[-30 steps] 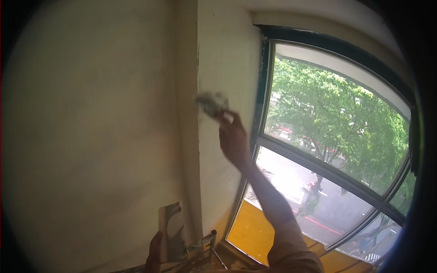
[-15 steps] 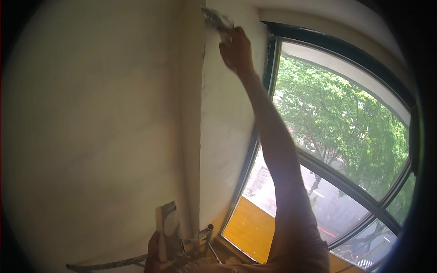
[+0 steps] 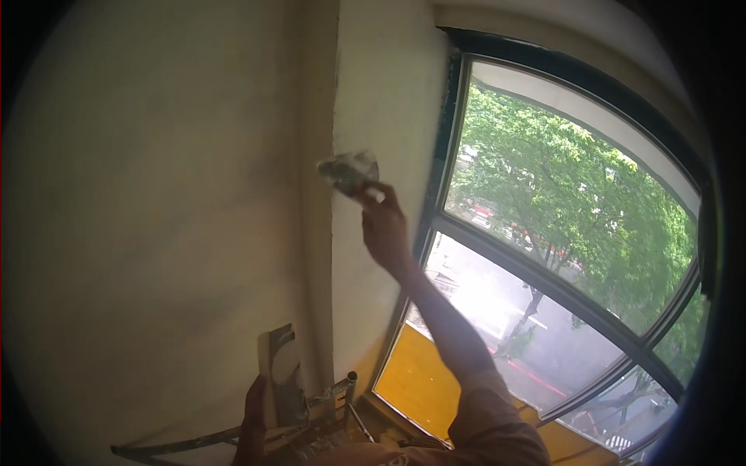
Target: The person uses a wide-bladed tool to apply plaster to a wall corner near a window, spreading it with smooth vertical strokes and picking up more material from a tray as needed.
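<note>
My right hand [image 3: 385,233] is raised in the middle of the view, fingers closed on the handle of a putty knife [image 3: 353,171]. Its wide blade lies at the outer corner edge of a pale wall strip [image 3: 373,101] and carries grey-white smears. Low down, my left hand [image 3: 253,412] grips a flat steel trowel [image 3: 285,369] by its side; a patch of pale filler clings to the trowel's face. Most of the left hand's fingers are hidden behind it.
A large dark-framed window [image 3: 544,287] fills the right side, with trees and a street beyond. To the left stretches a broad cream wall [image 3: 155,194]. Below my hands are a metal tube frame [image 3: 351,379] and a yellow panel [image 3: 416,380].
My right hand has come down along the wall corner with the putty knife, from near the top to mid-height. My left hand still holds the trowel low, with its face now more upright.
</note>
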A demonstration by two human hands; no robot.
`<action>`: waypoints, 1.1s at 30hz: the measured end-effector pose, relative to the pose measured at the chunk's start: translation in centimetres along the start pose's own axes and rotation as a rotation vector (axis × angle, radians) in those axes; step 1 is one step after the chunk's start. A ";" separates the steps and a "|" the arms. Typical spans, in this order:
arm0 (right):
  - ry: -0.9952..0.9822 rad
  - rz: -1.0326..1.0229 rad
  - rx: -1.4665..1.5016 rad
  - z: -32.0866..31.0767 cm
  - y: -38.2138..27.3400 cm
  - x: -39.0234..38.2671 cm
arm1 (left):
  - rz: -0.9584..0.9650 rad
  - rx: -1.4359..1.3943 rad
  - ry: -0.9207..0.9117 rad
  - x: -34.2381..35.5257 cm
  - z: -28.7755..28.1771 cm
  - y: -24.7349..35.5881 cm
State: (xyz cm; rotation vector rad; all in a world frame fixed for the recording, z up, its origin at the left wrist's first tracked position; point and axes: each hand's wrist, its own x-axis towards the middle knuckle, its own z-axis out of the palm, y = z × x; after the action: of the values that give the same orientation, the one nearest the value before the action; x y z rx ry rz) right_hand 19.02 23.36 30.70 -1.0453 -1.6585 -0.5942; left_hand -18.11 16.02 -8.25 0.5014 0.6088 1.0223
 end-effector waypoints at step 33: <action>-0.143 1.072 1.025 -7.2 -3.4 -23.3 | 0.174 0.354 0.028 -0.3 11.4 1.3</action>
State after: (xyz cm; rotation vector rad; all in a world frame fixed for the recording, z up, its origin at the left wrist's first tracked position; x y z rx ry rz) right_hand 21.57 7.86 11.74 -0.9753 -1.0068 0.9549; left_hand -11.30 15.13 1.01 0.8637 0.7867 1.0920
